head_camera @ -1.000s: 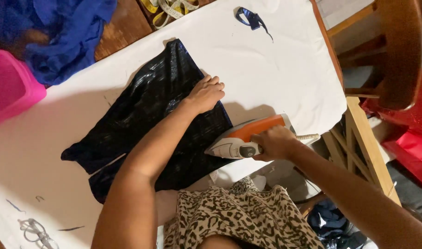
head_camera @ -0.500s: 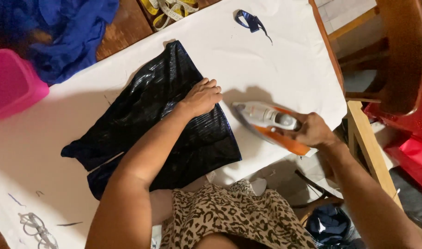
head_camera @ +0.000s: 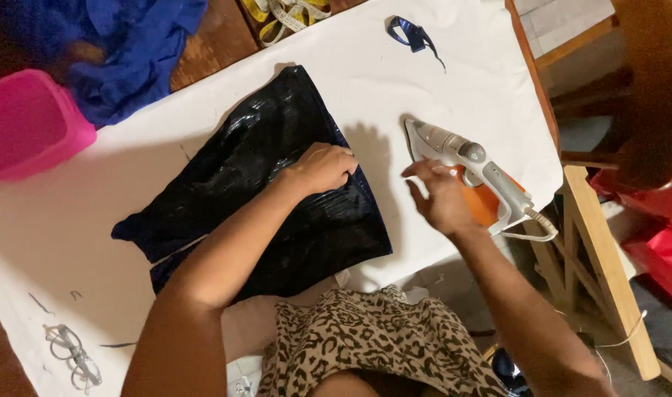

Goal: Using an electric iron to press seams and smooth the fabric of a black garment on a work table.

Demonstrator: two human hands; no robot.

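A black shiny garment (head_camera: 262,191) lies spread on the white cloth (head_camera: 203,95) that covers the table, reaching from the middle toward the near edge. The left hand (head_camera: 322,167) rests on its right half with the fingers curled under, pressing the fabric flat and grasping nothing. Just to the right, the iron (head_camera: 468,170), white and orange, lies on the cloth near the table's right edge, its cord trailing off the side. The right hand (head_camera: 437,197) hovers beside the iron's handle, fingers loosely open and holding nothing. A pink tub (head_camera: 27,125) and blue fabric (head_camera: 130,44) sit at the far left, eyeglasses (head_camera: 70,354) at the near left.
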